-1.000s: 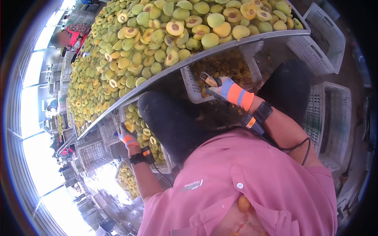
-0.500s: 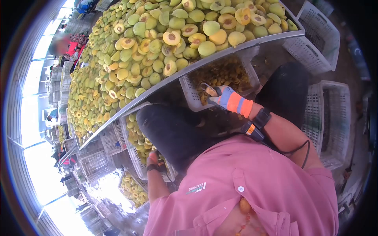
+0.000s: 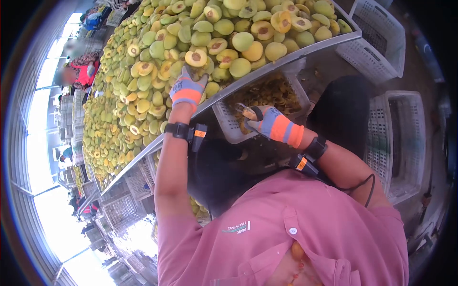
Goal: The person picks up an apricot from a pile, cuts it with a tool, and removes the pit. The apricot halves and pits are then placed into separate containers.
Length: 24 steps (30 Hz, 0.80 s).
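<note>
My left hand (image 3: 187, 90), in a grey and orange glove, reaches over the heap of yellow-green peaches (image 3: 155, 50). Its thumb and forefinger are apart, fingertips right at the lower edge of a peach half (image 3: 196, 57) with a brown stone hollow facing up. My right hand (image 3: 271, 123), gloved alike, is closed round the wooden handle of a pitting tool (image 3: 247, 112) with a looped metal end. That tool sits above a white crate (image 3: 232, 131) of brownish-yellow scraps, below the metal rim (image 3: 281, 62) of the table.
White crates stand at the upper right (image 3: 367, 57) and along the right side (image 3: 400, 143). A crate of peaches (image 3: 198, 207) shows partly behind my left arm. Other people (image 3: 85, 74) are at the far left, beside stacked crates.
My left hand has risen from the peach crate beside my leg to the heap on the table. My right hand keeps the pitting tool, nearly in place. The view has shifted slightly.
</note>
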{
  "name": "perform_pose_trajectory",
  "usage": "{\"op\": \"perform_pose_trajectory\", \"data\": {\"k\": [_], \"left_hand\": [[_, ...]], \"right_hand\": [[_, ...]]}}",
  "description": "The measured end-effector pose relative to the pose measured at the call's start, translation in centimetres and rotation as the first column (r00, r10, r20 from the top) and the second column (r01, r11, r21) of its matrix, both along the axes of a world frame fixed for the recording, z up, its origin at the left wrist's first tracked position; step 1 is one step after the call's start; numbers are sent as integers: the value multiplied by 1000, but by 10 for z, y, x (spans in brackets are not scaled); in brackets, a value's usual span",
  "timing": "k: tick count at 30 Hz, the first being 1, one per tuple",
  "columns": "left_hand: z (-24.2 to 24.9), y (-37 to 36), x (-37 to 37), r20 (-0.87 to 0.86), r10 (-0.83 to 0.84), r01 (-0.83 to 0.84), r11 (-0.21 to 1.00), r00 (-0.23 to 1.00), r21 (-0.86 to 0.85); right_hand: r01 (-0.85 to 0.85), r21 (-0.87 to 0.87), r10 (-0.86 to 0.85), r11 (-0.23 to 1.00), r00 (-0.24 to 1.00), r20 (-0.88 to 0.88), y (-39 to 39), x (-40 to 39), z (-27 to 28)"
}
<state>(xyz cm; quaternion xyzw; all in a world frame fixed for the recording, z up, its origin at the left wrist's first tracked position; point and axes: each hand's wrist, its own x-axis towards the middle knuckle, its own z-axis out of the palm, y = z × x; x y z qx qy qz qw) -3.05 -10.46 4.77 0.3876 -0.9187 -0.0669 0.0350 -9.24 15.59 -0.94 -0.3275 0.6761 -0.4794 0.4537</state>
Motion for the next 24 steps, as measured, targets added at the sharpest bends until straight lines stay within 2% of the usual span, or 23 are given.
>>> {"op": "perform_pose_trajectory", "data": {"k": [2, 3, 5, 6, 9, 12, 13, 14, 16, 17, 20, 21, 22, 24], "left_hand": [[-17, -4, -15, -22, 33, -33, 999, 999, 24], [-25, -11, -14, -185, -26, 43, 995, 982, 86], [-40, -27, -10, -385, 6, 129, 937, 923, 325], [-43, -30, -5, -476, 46, 184, 886, 878, 426], [-49, -27, 3, -675, 200, 246, 828, 710, 504], [-38, -14, 12, -689, 239, 197, 849, 684, 490], [-37, -15, 17, -691, 220, 147, 891, 688, 430], [-32, -18, 22, -702, 274, 156, 862, 658, 483], [-16, -10, 37, -706, 387, 180, 791, 593, 585], [-3, 0, 48, -639, 420, 177, 731, 644, 659], [15, 31, 71, -609, 385, 369, 537, 693, 759], [21, 44, 71, -610, 284, 388, 561, 740, 731], [26, 60, 68, -600, 179, 411, 576, 780, 706], [38, 87, 58, -478, 70, 355, 577, 875, 735]], "right_hand": [[17, -16, -17, 1000, 1000, 2, 3, -4, 4], [15, -16, -14, 1000, 999, 51, 3, -4, 3], [-7, -26, 11, 1000, 989, 149, 2, -2, 3], [-13, -39, 18, 999, 992, 125, 0, 1, -1], [-16, -81, 20, 997, 998, 53, -2, 3, -6], [17, -122, -14, 992, 1000, 25, 3, 0, 2], [30, -137, -27, 990, 999, 23, 2, -2, 0], [43, -154, -40, 987, 999, 21, 1, -3, -1], [120, -163, -98, 979, 986, 135, 0, -3, 1], [154, -161, -122, 975, 974, 191, 0, -3, 2], [199, -129, -125, 971, 893, 432, -7, -9, 7], [258, -178, -133, 950, 845, 519, -10, -8, 13], [227, -186, -95, 956, 839, 535, -8, -9, 22], [172, -201, -30, 964, 825, 564, -3, -13, 35]]}}
